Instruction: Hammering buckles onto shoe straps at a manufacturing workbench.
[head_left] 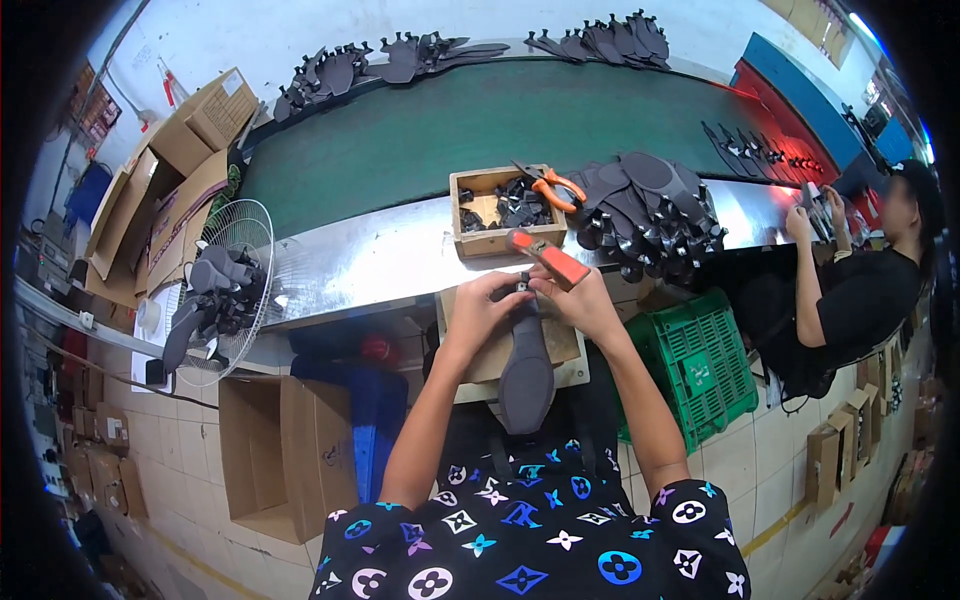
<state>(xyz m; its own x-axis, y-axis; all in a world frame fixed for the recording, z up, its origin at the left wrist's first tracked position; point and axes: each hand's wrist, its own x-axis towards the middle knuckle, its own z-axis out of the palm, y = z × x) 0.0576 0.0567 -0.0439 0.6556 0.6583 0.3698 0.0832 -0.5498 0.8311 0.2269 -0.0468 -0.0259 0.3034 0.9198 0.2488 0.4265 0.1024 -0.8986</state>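
A dark grey sole-shaped piece [526, 385] lies lengthwise before me, its wide rounded end toward my body. Its narrow far end has a small black and light-coloured fitting, where the fingertips of both hands meet. My left hand [480, 308] is closed, pinching this end from the left. My right hand [588, 305] is closed at the same end from the right. A red-handled tool [562, 266], perhaps a small hammer, is tucked in my right hand and points up to the left. Underneath the piece is a wooden board [565, 345] on a pale stand.
On the metal ledge [350, 278] stand a wooden box [482, 243] of small black parts with orange-handled pliers [552, 187], and a pile of grey pieces [650, 205]. Behind runs a green conveyor belt [400, 140]. A fan [235, 290], cardboard box [290, 455], green crate [695, 370] and seated person [860, 280] surround me.
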